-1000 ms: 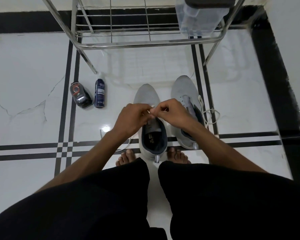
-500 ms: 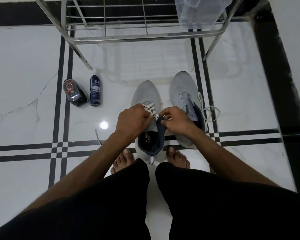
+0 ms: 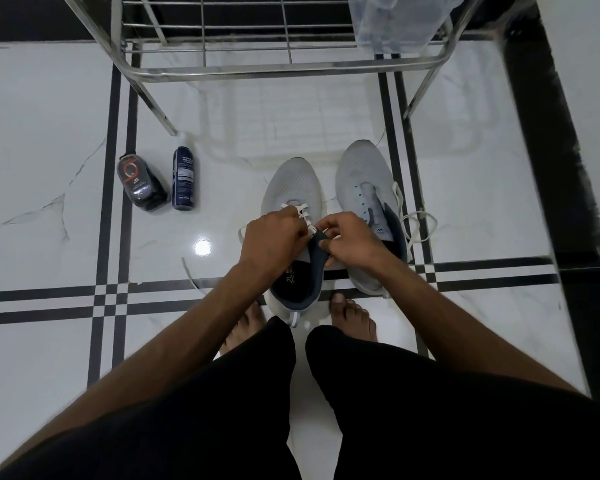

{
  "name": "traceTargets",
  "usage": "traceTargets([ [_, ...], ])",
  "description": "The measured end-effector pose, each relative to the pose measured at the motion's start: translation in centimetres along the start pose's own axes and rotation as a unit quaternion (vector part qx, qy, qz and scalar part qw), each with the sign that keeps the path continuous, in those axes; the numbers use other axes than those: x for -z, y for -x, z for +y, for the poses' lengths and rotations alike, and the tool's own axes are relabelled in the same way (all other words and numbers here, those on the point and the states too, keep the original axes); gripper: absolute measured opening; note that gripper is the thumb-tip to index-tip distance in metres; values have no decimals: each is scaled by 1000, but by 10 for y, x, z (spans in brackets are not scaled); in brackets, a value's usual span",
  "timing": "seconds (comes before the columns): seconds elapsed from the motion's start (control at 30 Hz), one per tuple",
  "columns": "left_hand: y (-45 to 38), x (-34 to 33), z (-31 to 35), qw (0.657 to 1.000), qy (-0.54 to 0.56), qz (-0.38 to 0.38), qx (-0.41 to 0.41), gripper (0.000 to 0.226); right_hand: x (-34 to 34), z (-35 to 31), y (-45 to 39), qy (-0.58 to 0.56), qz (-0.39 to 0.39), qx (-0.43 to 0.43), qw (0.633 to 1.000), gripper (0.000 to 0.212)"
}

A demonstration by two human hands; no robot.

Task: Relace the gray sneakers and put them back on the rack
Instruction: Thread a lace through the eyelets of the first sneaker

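Two gray sneakers stand side by side on the white floor in front of me. The left sneaker (image 3: 291,185) has a white lace (image 3: 300,211) crossed through its lower eyelets. My left hand (image 3: 272,237) pinches the lace on the left side of the tongue. My right hand (image 3: 349,239) grips the dark tongue and collar on the right side. One lace end trails on the floor at the left. The right sneaker (image 3: 362,178) has bare eyelets, and a loose white lace (image 3: 413,223) lies beside it. The metal rack (image 3: 284,65) stands beyond the shoes.
A dark spray can (image 3: 183,178) and a black shoe-polish applicator (image 3: 139,183) stand left of the sneakers near a rack leg. A clear plastic container (image 3: 399,19) sits on the rack's right side. My bare feet and dark-trousered knees are below the shoes.
Both hands have come down from the upper eyelets onto the tongue and collar of the left sneaker. The laced rows near the toe have come into sight. The view shifted slightly downward.
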State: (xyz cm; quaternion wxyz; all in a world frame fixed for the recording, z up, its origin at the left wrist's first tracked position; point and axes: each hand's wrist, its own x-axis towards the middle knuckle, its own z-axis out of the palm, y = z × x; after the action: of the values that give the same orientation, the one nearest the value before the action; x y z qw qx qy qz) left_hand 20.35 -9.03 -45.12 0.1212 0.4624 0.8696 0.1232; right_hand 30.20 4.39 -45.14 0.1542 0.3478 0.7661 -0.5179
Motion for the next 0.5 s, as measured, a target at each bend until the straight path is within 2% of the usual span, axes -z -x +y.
traceTargets([
  [0.5, -15, 0, -4, 994, -86, -51, -31, 23, -1, -4, 0, 131, 35, 43, 990, 31],
])
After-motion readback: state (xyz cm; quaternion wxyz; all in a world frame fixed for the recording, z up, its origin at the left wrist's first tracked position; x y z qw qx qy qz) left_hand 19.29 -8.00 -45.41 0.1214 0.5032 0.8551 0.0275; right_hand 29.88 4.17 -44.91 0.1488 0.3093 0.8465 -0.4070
